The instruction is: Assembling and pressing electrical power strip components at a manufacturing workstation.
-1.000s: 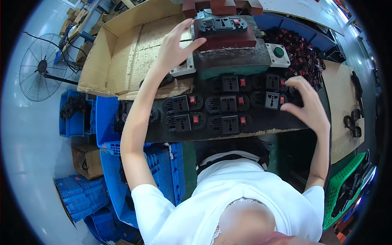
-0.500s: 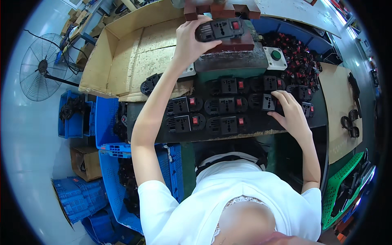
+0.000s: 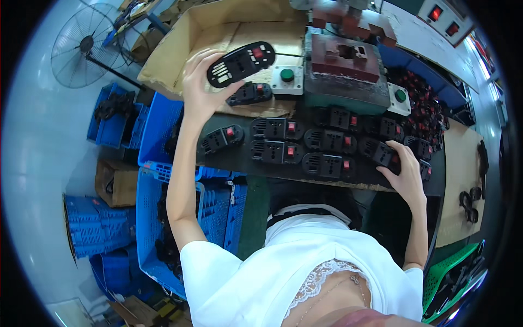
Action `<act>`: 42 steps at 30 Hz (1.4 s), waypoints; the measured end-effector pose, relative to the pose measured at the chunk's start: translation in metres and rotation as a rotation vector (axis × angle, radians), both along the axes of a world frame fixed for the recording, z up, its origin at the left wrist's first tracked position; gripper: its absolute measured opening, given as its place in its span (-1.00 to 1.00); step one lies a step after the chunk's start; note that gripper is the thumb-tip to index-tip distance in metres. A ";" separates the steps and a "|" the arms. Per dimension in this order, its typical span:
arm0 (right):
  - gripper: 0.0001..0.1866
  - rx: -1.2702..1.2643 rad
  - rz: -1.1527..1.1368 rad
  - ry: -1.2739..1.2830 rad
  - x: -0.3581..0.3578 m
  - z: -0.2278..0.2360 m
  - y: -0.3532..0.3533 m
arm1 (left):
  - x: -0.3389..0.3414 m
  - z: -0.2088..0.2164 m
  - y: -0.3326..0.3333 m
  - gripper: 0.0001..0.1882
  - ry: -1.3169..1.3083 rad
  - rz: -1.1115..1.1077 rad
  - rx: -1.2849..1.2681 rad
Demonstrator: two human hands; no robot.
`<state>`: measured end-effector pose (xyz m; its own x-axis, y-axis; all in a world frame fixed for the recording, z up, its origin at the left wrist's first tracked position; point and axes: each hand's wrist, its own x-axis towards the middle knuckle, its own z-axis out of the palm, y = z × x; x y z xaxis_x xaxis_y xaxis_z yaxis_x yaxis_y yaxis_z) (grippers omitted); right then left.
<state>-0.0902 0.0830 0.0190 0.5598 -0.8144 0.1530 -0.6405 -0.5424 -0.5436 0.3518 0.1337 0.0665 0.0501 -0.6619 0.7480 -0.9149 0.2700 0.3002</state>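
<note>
My left hand holds a black power socket housing with a red rocker switch, raised and tilted above the cardboard at the left. My right hand has its fingers and thumb closed around the end of another socket housing on the dark table. Several similar socket housings lie in rows between the hands. One housing rests by my left forearm, and another housing lies just beneath the raised one. Behind the rows stands a dark red fixture block on a press base.
Green push buttons flank the press base. A heap of red and black switches lies at the right. An open cardboard box stands far left, with blue crates below it. A floor fan stands beyond.
My left hand has lifted the socket housing off the red fixture block and brought it left. My right hand stays on its housing. The whole view has shifted and turned.
</note>
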 end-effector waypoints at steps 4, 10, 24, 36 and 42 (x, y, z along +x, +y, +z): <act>-0.37 0.026 -0.081 -0.100 -0.012 0.016 -0.002 | 0.040 0.002 0.058 -0.46 -0.147 0.203 0.012; -0.38 -0.412 0.002 -0.198 0.019 0.034 -0.053 | 0.084 -0.005 0.126 -0.21 -0.341 0.613 0.184; -0.44 -0.670 0.418 -0.082 0.115 0.030 -0.176 | 0.039 -0.006 0.059 -0.56 -0.196 0.402 0.153; -0.37 -0.317 0.427 -0.001 0.099 0.044 -0.185 | -0.036 -0.042 -0.066 -0.67 -0.079 -0.309 0.343; -0.68 -0.535 0.393 -0.152 0.046 0.041 -0.182 | -0.038 -0.048 -0.073 -0.79 0.012 -0.358 0.405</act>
<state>-0.0439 -0.0986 0.0604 0.7392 -0.3450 0.5784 -0.2787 -0.9385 -0.2036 0.3139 0.0610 0.0185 -0.2241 -0.8747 0.4298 -0.7827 0.4243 0.4553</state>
